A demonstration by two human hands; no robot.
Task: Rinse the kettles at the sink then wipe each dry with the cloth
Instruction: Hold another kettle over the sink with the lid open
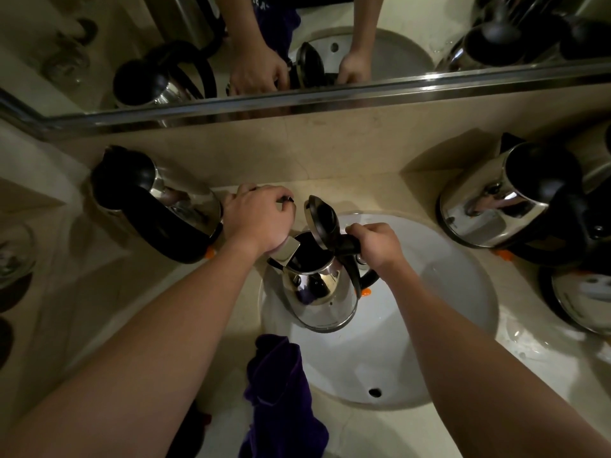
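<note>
Head camera looks down on a shiny steel kettle with black open lid (319, 285), held over the white round sink basin (429, 309) at its ten o'clock edge. Right hand (377, 246) grips its black handle; left hand (258, 219) curls over the chrome tap (287, 251). A purple cloth (281, 391) lies at the basin's seven o'clock.

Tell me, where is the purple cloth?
The purple cloth hangs over the sink's near-left rim, just below the open kettle.

1. The right hand (377, 244) grips the black handle of a steel kettle (319, 292), lid up, over the white sink (446, 292).
2. The left hand (256, 219) rests curled on the tap.
3. A purple cloth (281, 391) hangs at the sink's near edge.
</note>
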